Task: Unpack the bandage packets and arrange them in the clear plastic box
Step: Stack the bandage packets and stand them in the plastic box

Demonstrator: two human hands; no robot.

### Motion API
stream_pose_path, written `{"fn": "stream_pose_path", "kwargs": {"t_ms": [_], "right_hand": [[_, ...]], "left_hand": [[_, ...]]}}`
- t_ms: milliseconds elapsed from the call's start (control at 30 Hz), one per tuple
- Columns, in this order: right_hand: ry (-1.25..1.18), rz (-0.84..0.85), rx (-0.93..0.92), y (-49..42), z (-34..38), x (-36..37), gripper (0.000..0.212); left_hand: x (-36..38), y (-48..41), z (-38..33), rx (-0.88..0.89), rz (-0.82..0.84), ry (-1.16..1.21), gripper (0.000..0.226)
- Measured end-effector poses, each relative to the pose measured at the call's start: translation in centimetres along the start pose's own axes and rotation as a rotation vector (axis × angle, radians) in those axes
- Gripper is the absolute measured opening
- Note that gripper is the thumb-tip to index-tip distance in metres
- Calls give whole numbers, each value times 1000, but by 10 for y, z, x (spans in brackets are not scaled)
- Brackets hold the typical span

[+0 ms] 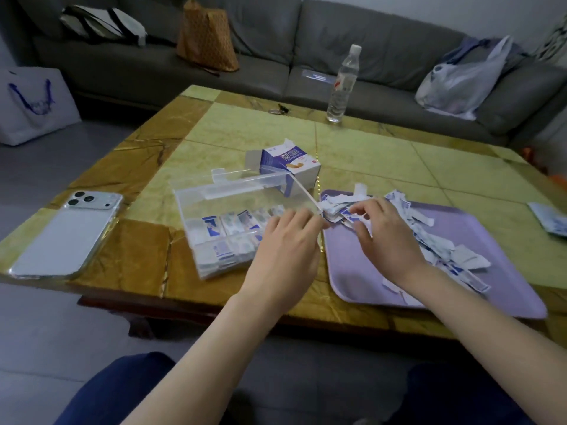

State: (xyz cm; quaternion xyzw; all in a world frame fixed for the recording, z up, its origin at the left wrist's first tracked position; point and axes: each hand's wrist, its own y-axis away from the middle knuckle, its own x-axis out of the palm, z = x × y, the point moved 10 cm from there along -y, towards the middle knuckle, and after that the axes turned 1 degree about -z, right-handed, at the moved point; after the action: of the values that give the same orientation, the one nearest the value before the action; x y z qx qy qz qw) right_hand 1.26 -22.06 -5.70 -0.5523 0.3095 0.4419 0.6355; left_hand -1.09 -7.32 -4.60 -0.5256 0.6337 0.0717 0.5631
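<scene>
A clear plastic box (196,207) with its lid raised sits mid-table, with rows of white-and-blue bandage packets (227,237) inside. To its right a lilac tray (383,271) holds a heap of loose packets (429,237). My left hand (288,240) hovers over the box's right end, its fingertips at a small bunch of packets (333,211) by the tray's near-left corner. My right hand (383,234) lies over the heap, fingers curled on the same bunch. An opened bandage carton (288,164) stands behind the box.
A white phone (67,234) lies at the table's left. A water bottle (342,84) and keys (277,109) stand at the far edge. More packets (550,220) lie at the right edge. A grey sofa with bags runs behind the table.
</scene>
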Motion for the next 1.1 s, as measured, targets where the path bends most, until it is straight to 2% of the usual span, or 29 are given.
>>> {"fn": "stream_pose_path", "kwargs": {"t_ms": [133,233,300,333,433,533,733,867,1000,1100], "right_hand": [[109,285,351,24,-94,24,56],[229,365,520,42,-146,26,74],[150,414,615,52,-162,32,84],[120,436,605,54,-162,37,85],[57,421,487,51,-146,40,71],[-22,384,415,47,-134,38,50],[18,393,373,40,-143,36,59],[68,338,312,34,-137,28,35],[175,290,260,28,-125,21,31],[157,267,287,29,-125,20,19]], "left_hand": [[50,-4,-31,103,239,-7,32],[84,-5,-39,115,357,-57,37],[105,-4,-39,106,441,-122,39],[115,-3,-37,95,494,-157,40],[136,0,-34,78,605,-259,39],[140,-8,-38,39,591,-260,37],[144,-19,-40,1,542,-296,33],[147,-23,-43,5,517,-289,33],[147,-26,-40,-6,496,-291,32],[146,-28,-38,-13,483,-269,33]]}}
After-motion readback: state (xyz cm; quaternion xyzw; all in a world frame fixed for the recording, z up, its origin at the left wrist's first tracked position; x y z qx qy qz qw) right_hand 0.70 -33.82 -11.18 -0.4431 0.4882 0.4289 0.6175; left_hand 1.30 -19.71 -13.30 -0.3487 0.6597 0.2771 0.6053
